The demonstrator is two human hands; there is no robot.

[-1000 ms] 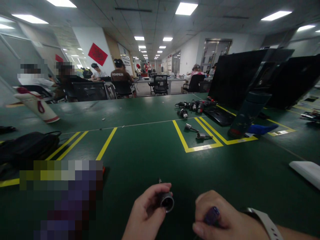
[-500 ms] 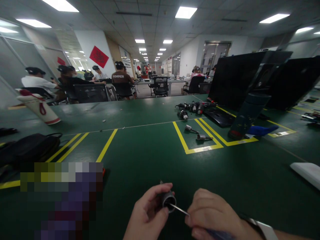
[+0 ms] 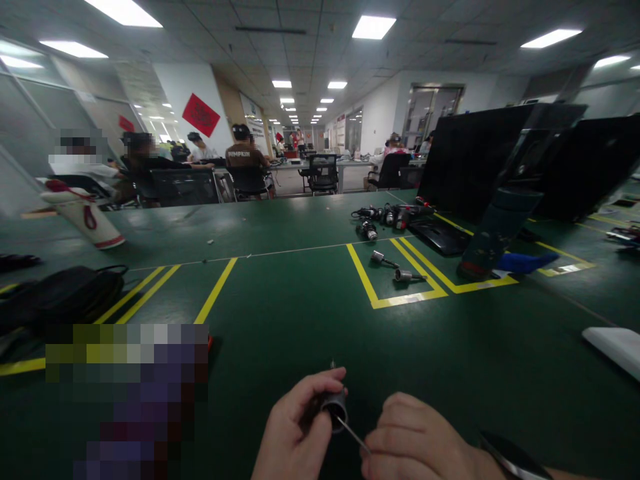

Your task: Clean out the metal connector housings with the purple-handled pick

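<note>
My left hand [image 3: 297, 423] is closed around a small metal hole saw [image 3: 334, 412], a grey cup with its open mouth tilted toward me. The hole saw's thin shank [image 3: 333, 364] pokes out past my fingers on the far side. My right hand [image 3: 415, 437] grips a screwdriver, whose slim steel shaft [image 3: 353, 433] runs into the cup's mouth; its handle is hidden by my fingers. Where the tip sits inside the cup cannot be seen. Farther off, two similar hole saws [image 3: 406, 275] [image 3: 384, 259] lie within a yellow-taped area.
A green table [image 3: 280, 300] spreads ahead. Power tools [image 3: 395, 215] lie beyond the taped area, near a dark bottle [image 3: 500, 230] and black monitors [image 3: 470, 160]. At left are a black bag [image 3: 60, 297], a cream cup [image 3: 87, 217] and a pixelated object [image 3: 145, 400]. People sit farther back.
My right hand has dropped slightly and moved a little left, so the screwdriver's shaft slants more steeply. The hole saw has tipped slightly in my left hand. The camera view shifted slightly.
</note>
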